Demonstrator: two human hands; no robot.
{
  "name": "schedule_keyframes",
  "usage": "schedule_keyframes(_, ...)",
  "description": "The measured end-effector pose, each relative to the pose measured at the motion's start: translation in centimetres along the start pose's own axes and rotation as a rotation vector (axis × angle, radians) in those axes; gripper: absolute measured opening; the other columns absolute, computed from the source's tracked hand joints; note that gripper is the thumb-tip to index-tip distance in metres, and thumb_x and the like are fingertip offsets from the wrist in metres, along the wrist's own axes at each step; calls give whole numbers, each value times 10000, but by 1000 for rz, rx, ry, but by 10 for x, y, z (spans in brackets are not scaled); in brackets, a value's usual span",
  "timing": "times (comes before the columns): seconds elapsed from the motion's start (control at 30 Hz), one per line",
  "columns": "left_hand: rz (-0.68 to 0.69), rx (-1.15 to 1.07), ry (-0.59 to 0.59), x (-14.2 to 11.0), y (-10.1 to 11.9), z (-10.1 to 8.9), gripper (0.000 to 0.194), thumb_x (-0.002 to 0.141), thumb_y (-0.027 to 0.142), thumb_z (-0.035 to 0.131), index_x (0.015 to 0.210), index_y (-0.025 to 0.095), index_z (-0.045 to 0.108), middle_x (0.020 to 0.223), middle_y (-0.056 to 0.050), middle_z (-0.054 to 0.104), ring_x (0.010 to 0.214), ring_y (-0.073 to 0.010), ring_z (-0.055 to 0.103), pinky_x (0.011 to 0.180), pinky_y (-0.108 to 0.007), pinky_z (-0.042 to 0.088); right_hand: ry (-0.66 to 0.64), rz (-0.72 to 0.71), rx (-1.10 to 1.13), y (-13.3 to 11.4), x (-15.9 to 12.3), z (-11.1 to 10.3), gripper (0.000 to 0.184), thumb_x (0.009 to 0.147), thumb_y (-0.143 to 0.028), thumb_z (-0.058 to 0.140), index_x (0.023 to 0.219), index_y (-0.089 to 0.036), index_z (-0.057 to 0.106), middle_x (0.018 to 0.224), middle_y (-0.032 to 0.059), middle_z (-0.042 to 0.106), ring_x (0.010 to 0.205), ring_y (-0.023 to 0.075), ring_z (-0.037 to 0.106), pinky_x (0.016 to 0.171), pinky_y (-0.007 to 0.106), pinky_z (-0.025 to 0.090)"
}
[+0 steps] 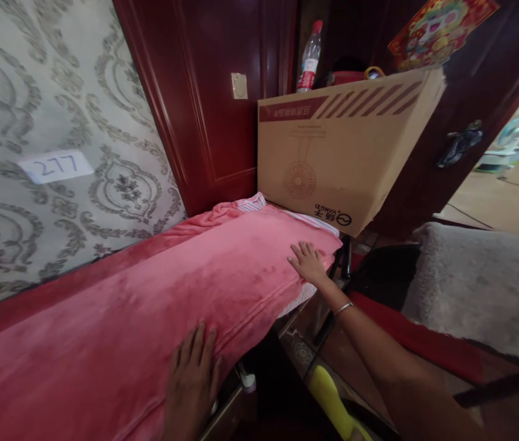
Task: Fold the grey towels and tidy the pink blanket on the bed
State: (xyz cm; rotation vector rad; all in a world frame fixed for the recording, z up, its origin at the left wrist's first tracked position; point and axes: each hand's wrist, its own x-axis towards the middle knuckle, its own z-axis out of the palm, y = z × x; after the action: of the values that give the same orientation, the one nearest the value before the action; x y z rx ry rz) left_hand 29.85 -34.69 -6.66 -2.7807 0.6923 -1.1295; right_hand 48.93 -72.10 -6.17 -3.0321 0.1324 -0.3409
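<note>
A long pink plush blanket (149, 294) lies spread over a narrow bench-like surface along the wall. My left hand (192, 373) rests flat on its near edge, fingers stretched out. Farther along, close to the blanket's right end, my right hand (308, 263) lies palm down with the fingers spread. A silver bracelet (344, 308) circles my right wrist. Striped fabric (303, 298) shows beneath the blanket's edge below my right hand. What supports the blanket is mostly hidden.
A large cardboard box (333, 153) stands at the blanket's far end, with a red-capped plastic bottle (309, 58) on top. A patterned wall (121, 184) runs along the left. At right are a grey fluffy cover (484, 288) and a dark door (406, 184). Something yellow (333, 398) is low in front.
</note>
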Motion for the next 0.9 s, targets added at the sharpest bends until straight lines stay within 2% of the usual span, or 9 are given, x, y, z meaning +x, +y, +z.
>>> schedule_keyframes(0.2, 1, 47, 13, 0, 3, -4, 412, 961, 240, 495, 1338, 157, 642, 1389, -145, 647, 1238, -294, 575, 1036, -437, 404, 75, -29, -29, 11, -5, 10, 539, 1054, -424, 352, 1551, -238, 447, 1630, 119, 360, 1496, 324, 317, 1168, 542, 318)
schedule_keyframes(0.33, -5, 66, 33, 0, 5, -5, 405, 963, 233, 491, 1330, 163, 648, 1393, -135, 645, 1257, -288, 563, 1036, -430, 402, 53, 0, -14, 7, -8, 0, 515, 1054, -387, 372, 1536, -232, 468, 1624, 121, 371, 1500, 319, 318, 1164, 554, 328)
schedule_keyframes(0.43, -21, 52, 39, -2, 5, -3, 414, 967, 236, 486, 1350, 190, 637, 1393, -112, 649, 1264, -273, 562, 1041, -423, 404, 38, 51, 37, -11, -8, -15, 523, 1053, -393, 370, 1523, -196, 484, 1612, 166, 377, 1494, 355, 323, 1133, 606, 350)
schedule_keyframes(0.5, -26, 34, 34, -2, 5, -1, 416, 965, 234, 493, 1354, 203, 635, 1395, -104, 649, 1263, -269, 565, 1043, -422, 411, 78, -25, 106, -30, -8, -25, 531, 1054, -388, 363, 1532, -184, 473, 1619, 178, 358, 1500, 347, 315, 1145, 584, 348)
schedule_keyframes(0.6, -41, -4, 9, -3, 4, -2, 419, 958, 231, 519, 1360, 234, 636, 1421, -102, 630, 1274, -270, 568, 1041, -425, 435, 112, -259, 196, -65, -15, -31, 531, 1054, -392, 367, 1550, -221, 453, 1649, 141, 311, 1521, 304, 279, 1183, 523, 322)
schedule_keyframes(0.7, -38, -68, -54, -5, 2, -9, 445, 952, 222, 522, 1383, 271, 620, 1454, -94, 605, 1322, -268, 550, 1063, -432, 458, 27, -394, 173, -90, -30, -26, 531, 1052, -415, 377, 1557, -263, 441, 1664, 101, 284, 1528, 304, 261, 1194, 543, 294)
schedule_keyframes(0.8, -57, -151, -164, -12, 4, -21, 503, 938, 202, 527, 1434, 276, 570, 1515, -93, 551, 1397, -274, 500, 1100, -457, 465, -57, -410, 87, -96, -43, -15, 519, 1050, -416, 378, 1540, -270, 466, 1643, 86, 336, 1506, 314, 310, 1184, 564, 299)
schedule_keyframes(0.9, -117, -207, -228, -20, 13, -34, 542, 920, 180, 549, 1457, 254, 532, 1558, -102, 501, 1436, -289, 464, 1122, -512, 460, -30, -415, 49, -91, -47, -5, 517, 1049, -409, 355, 1530, -267, 480, 1627, 75, 370, 1489, 309, 341, 1169, 552, 328)
